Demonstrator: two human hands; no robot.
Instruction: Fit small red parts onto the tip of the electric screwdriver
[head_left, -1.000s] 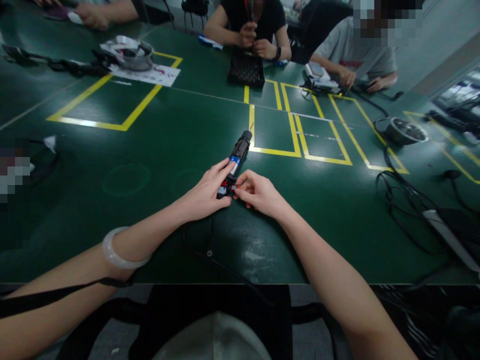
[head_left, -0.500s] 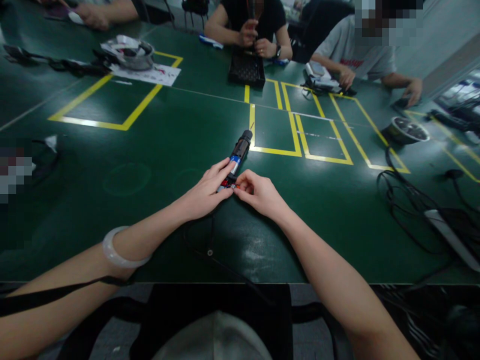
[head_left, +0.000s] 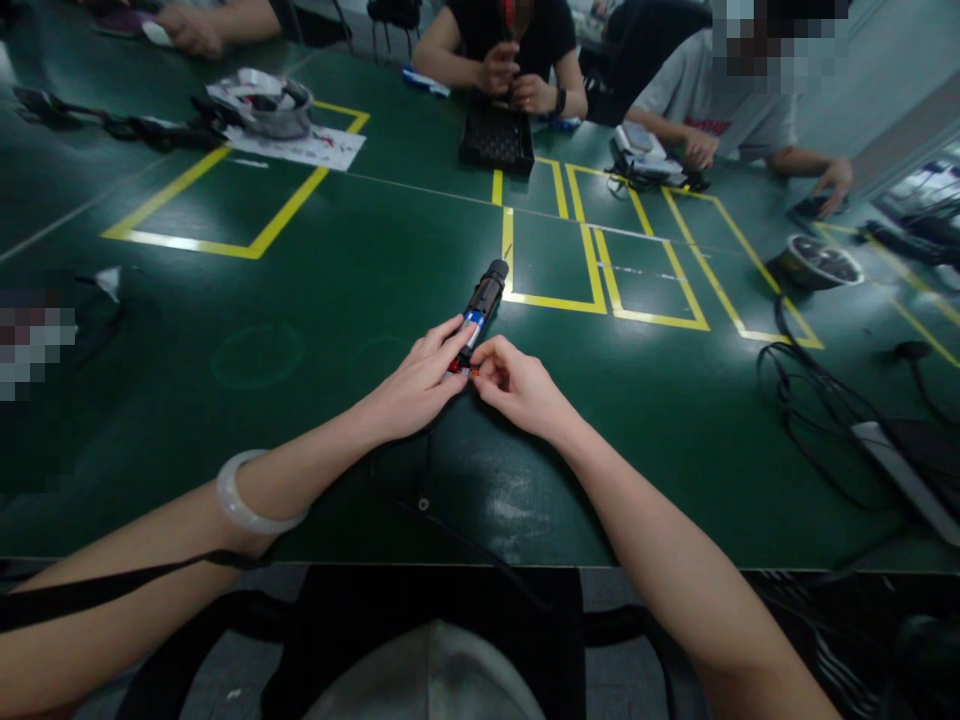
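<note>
Head view: left hand (head_left: 420,388) partly hides device (head_left: 484,293); tray (head_left: 496,158), bowl (head_left: 291,120) beyond.

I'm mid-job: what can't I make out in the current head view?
Head view: near end of the black device, mostly covered by the left hand's grip.
Head view: orange bit at the right hand's grip, too small to identify.
Head view: upper-left co-worker, mostly cut off by the top edge.
</note>
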